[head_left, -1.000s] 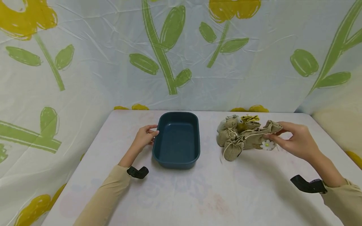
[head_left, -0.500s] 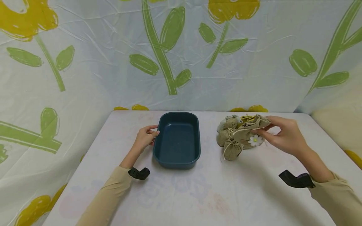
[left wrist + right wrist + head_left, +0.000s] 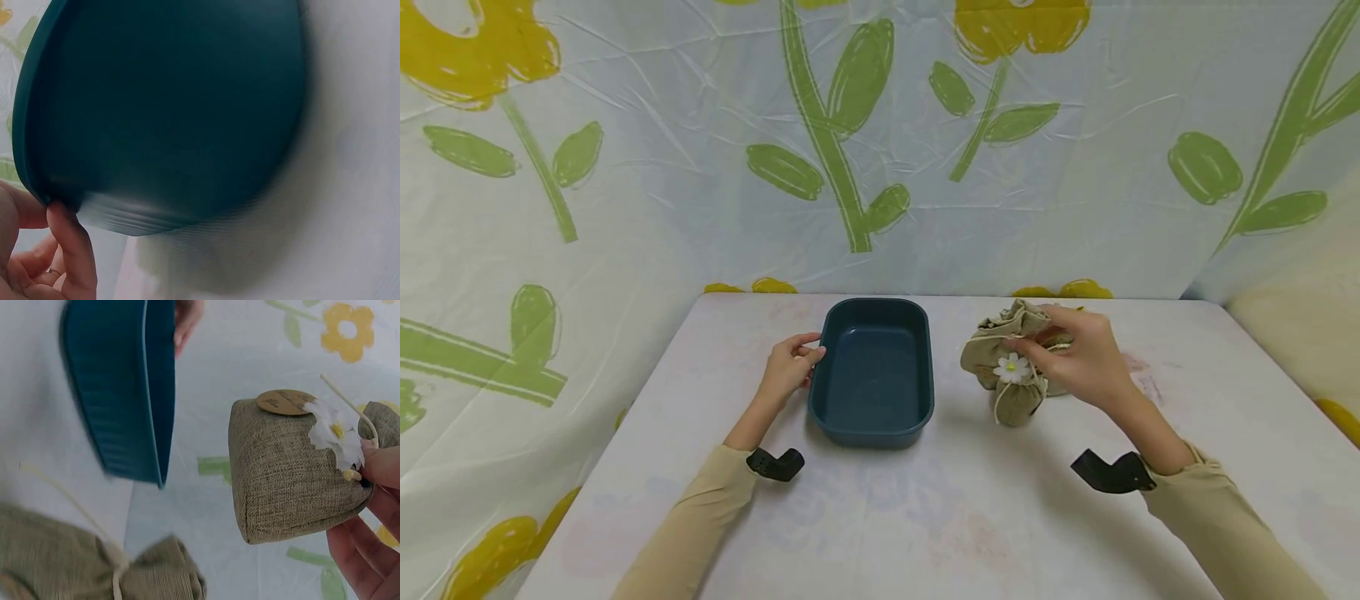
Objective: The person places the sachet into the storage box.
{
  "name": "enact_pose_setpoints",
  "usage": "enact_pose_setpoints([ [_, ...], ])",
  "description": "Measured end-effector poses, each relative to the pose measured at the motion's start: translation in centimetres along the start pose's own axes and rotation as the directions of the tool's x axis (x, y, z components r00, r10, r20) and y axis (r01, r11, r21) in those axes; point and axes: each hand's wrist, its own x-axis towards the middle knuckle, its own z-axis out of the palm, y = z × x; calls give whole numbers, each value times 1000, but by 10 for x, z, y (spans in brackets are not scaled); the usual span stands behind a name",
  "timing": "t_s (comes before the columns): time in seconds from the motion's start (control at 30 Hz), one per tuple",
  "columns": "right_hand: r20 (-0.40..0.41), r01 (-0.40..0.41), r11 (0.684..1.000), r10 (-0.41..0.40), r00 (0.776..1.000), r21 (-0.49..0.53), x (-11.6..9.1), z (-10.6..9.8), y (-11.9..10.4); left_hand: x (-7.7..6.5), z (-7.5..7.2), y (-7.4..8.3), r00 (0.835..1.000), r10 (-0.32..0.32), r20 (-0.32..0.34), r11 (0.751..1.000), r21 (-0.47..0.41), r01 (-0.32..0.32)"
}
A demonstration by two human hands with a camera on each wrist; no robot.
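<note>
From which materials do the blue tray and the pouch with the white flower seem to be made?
Tray: probably plastic, smooth and slightly glossy, from its soft highlights; coated metal is possible. Pouch: coarse cloth, perhaps linen or burlap, matte, with visible weave.

Both hands (image 3: 786,367) (image 3: 1084,357) in pinch grips

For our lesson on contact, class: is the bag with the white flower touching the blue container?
Apart. The right wrist view shows a clear strip of backdrop between the bag and the container.
</note>
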Motion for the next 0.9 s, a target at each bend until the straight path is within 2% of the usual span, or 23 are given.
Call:
enact_pose_setpoints([
  [0.3,21,-99,995,99,995,-3,15,36,-9,2,2,-5,1000,8,-10,1000,5,-8],
  [0.5,82,-143,990,141,987,17,31,58,-9,4,2,-6,1000,11,-21,1000,4,-11],
  [0.7,178,-241,967,224,958,79,46,79,-8,4,2,-5,1000,5,-16,1000,2,-5],
  [0.9,221,-293,955,277,935,39,60,99,-7,4,1,-4,1000,3,-14,1000,1,-3],
])
